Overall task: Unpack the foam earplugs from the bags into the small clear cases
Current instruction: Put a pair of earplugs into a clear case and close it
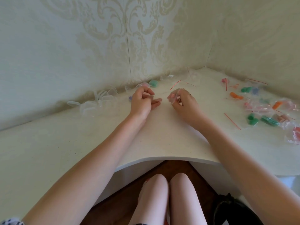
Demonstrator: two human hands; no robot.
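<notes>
My right hand (182, 101) grips a small clear zip bag (174, 96) with a pink earplug showing inside it. About a hand's width to the left, my left hand (142, 100) has its fingers curled and pinches what looks like a pale pink earplug (148, 94). A purple earplug (130, 98) lies just left of that hand. Several empty clear cases (97, 101) lie at the wall on the left. A case with green earplugs (152, 83) and one with pink earplugs (144, 85) stand behind my left hand.
Bags of orange (236, 95), green (252, 119) and blue (255, 91) earplugs lie scattered on the white table (162, 135) at the right. Empty bags with red zip strips (176, 84) lie near the wall corner. A black bag (235, 208) sits on the floor.
</notes>
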